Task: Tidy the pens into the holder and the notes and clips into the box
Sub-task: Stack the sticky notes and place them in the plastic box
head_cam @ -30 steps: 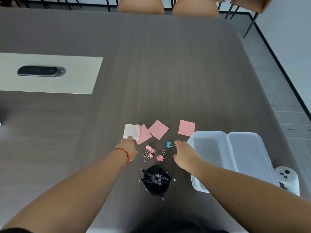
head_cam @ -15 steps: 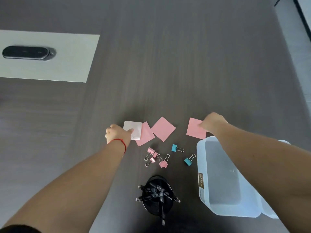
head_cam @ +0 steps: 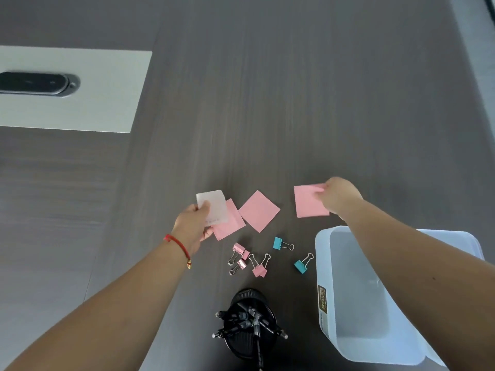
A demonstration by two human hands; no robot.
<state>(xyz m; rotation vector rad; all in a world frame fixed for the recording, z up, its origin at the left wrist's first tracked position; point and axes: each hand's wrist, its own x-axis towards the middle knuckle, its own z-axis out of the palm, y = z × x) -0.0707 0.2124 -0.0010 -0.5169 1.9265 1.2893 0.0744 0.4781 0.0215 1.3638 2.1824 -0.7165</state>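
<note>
Taking the pen holder (head_cam: 250, 326) as the anchor, it sits on the counter (head_cam: 267, 103) with black pens already stuffed in it. Up and left of it, the left hand (head_cam: 191, 223) pinches a white note (head_cam: 214, 206) that overlaps a pink note (head_cam: 230, 223). Straight above lie another pink note (head_cam: 259, 211) and a scatter of pink clips (head_cam: 247, 259); two teal clips (head_cam: 290, 254) sit just right. Further right, the right hand (head_cam: 338, 195) grips a third pink note (head_cam: 308, 202) by its edge, above the clear box (head_cam: 325, 263), with that forearm crossing over the box.

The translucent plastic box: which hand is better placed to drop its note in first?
The right hand. It pinches the pink square note lying just beyond the translucent plastic box. The left hand, holding the white note, is farther away.
</note>
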